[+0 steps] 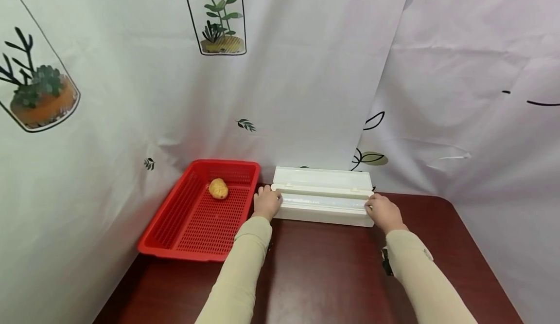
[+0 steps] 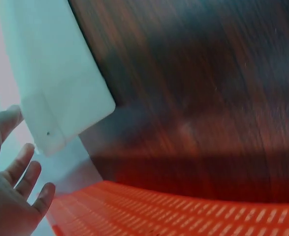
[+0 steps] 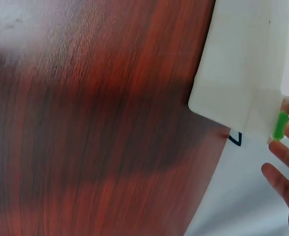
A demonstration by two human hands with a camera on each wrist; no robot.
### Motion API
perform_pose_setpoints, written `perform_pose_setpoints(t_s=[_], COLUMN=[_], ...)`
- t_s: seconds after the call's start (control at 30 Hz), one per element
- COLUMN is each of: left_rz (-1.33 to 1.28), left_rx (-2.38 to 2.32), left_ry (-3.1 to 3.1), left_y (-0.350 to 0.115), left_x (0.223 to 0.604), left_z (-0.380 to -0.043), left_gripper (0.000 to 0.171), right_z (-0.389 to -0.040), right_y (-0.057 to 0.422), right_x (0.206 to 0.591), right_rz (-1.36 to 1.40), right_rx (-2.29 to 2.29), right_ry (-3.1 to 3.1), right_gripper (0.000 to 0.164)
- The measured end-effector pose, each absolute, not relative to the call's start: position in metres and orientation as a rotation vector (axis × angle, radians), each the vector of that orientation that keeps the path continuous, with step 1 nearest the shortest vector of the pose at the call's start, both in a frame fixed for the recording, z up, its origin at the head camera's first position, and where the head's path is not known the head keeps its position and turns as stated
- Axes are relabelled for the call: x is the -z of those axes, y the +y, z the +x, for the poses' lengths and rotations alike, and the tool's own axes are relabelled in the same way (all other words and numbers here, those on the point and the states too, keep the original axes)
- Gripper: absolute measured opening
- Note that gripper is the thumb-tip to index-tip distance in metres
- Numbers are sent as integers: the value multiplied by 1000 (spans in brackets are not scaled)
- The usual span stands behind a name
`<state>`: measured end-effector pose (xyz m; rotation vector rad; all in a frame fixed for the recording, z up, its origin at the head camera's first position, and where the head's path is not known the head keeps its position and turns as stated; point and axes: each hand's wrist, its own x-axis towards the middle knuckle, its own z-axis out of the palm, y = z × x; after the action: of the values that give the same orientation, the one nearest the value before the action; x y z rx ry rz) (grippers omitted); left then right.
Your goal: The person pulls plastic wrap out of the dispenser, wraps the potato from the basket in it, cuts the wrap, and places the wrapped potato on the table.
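A long white cling film dispenser (image 1: 323,214) lies on the table with its lid (image 1: 321,177) raised against the wall. Inside it runs a roll of clear film (image 1: 321,201). My left hand (image 1: 267,201) grips the dispenser's left end, thumb on the near side; in the left wrist view its other fingers (image 2: 30,177) are spread beside the corner. At the opposite end, my right hand (image 1: 385,211) holds the corner between thumb and fingers. A small green part (image 3: 280,125) shows there between the right fingers. Whether either hand also pinches the film is hidden.
Left of the dispenser stands a red plastic basket (image 1: 188,257) with one potato (image 1: 218,189) in it, close by my left hand. A dark red-brown wooden table (image 1: 323,270) carries everything. Behind hangs a white printed sheet (image 1: 306,95).
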<state>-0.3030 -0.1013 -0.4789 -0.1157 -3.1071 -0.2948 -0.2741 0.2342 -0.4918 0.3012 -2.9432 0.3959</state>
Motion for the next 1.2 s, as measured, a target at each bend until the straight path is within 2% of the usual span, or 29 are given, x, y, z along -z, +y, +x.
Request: perform_pose_setpoints(t_s=[0.23,0.7,1.0,1.2], left_rz=[99,297,283,225], left_rx=[509,951,1441,1562], left_ry=[-2991,-2834,-2601,-2506], left_y=[-94,-100,-103,-105], left_x=[485,472,456,441], left_z=[-304,-309,-317,-320], left_gripper=[20,20,19,21], right_z=[-278,-287,-289,-299], right_y=[230,229,224,224], right_x=[486,477,459,446], right_rz=[79,-12,-169,-210], right_rx=[-536,-619,-1192,-1506], right_ry=[-2988,-2915,-2829,-2619], right_gripper=[19,24,34,34])
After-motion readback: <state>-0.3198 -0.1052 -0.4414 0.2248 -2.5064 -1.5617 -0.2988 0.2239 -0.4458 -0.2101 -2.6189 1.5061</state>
